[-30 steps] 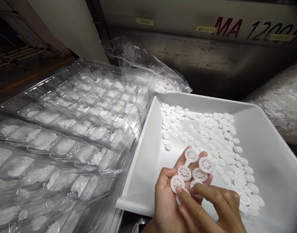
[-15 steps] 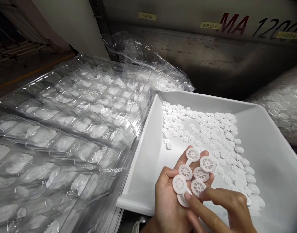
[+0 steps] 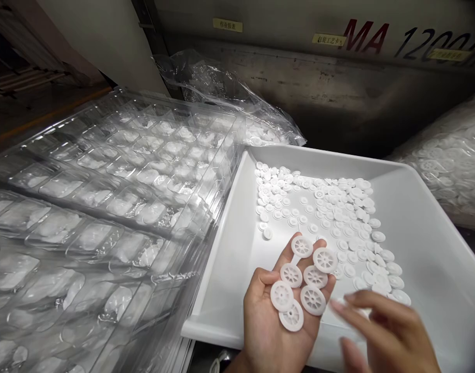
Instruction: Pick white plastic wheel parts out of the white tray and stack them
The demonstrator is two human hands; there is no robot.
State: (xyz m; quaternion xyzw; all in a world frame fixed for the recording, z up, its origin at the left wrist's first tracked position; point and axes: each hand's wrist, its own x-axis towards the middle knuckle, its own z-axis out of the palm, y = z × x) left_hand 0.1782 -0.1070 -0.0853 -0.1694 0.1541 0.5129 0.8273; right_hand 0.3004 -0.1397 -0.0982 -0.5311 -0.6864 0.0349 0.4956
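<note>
Fingers of left hand [image 3: 276, 316] flat and together, palm up, cradling seven white spoked wheels [image 3: 304, 277] over near edge of white tray [image 3: 427, 243]. Right hand [image 3: 385, 331] just beside, blurred, fingers loosely spread, holding nothing, apart from the wheels. More loose white parts [image 3: 330, 212] scattered in tray. Clear blister trays [image 3: 116, 197] stacked left; bags of parts [image 3: 450, 166] behind and right.

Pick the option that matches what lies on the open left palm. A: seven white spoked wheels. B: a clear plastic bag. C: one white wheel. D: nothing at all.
A: the left hand lies palm up with seven white spoked wheels spread across its palm and fingers, over the white tray.
</note>
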